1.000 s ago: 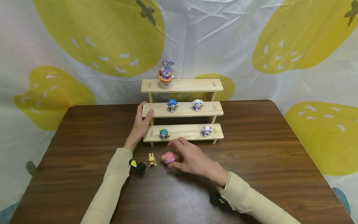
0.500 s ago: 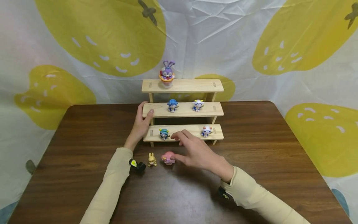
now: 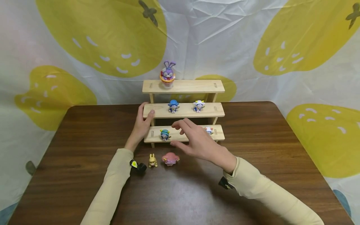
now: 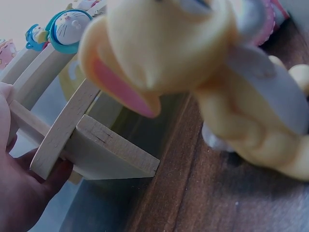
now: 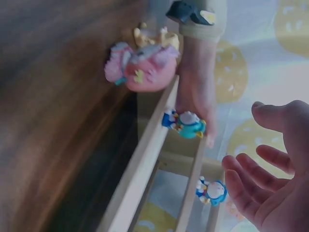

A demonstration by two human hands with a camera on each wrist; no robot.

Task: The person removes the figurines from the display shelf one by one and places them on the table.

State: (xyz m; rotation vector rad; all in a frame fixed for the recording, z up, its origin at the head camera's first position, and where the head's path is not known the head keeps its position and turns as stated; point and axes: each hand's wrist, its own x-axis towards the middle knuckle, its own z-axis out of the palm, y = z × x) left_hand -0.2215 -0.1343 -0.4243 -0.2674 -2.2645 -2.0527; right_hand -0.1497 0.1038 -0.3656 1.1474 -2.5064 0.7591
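My left hand point(image 3: 142, 125) grips the left end of the middle tier of a three-tier wooden display shelf point(image 3: 185, 111), thumb on top. My right hand point(image 3: 201, 142) hovers in front of the bottom tier, fingers loosely bent and apart, touching nothing. Below it on the table are a pink figurine point(image 3: 170, 159) and a yellow rabbit figurine point(image 3: 152, 161). On the bottom tier, a teal-hatted figurine point(image 3: 164, 135) stands at the left; a white-hatted one point(image 3: 209, 130) at the right is partly hidden by my right hand. The rabbit looms large in the left wrist view point(image 4: 251, 96).
The middle tier bears a blue-hatted figurine point(image 3: 173, 106) and a white-hatted one with yellow horns point(image 3: 199, 106). A purple rabbit figurine in a cup point(image 3: 167, 75) stands on the top tier. Behind the brown table point(image 3: 258, 134) hangs a patterned cloth point(image 3: 219, 34).
My right hand has let go of the pink figurine and risen away from it toward the shelf. The pink figurine now faces another way. My left hand has stayed on the shelf.
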